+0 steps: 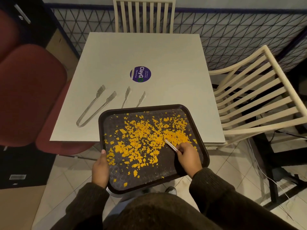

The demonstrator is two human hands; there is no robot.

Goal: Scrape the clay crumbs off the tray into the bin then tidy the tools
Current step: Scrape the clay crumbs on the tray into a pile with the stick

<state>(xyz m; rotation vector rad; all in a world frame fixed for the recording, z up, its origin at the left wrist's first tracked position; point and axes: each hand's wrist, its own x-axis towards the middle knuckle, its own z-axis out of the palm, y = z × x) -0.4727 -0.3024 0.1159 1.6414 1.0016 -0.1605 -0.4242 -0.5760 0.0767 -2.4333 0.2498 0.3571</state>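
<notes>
Two hands: both were on the tray, each coming out of a dark knitted sleeve.
Tray [198, 138]: a dark, rounded-corner tray, its far edge over the near edge of the table [149, 52] and most of it sticking out over the tiled floor toward the person.
Crumbs [146, 136]: orange clay bits lay scattered across the tray, thickest in the middle and toward the far right, thin at the near end.
Left hand [100, 170]: its fingers were closed round the tray's left rim, thumb lying on top of the edge, the rest hidden beneath.
Right hand [188, 156]: its fingers were pinched shut on a small pale stick [171, 145], at the near right of the tray.
Stick: it slanted up and left from the fingers, its tip touching the edge of the thick pile.
Tongs: one clear pair of tongs [94, 107] lay on the table, far left of the tray; a second pair [132, 97] lay just right of it, its near end hidden behind the tray's far rim.
Sticker [140, 74]: a round purple one sat mid-table, beyond the tongs.
Chairs: a pale slatted chair [144, 15] stood at the far side, another [259, 100] at the right.
</notes>
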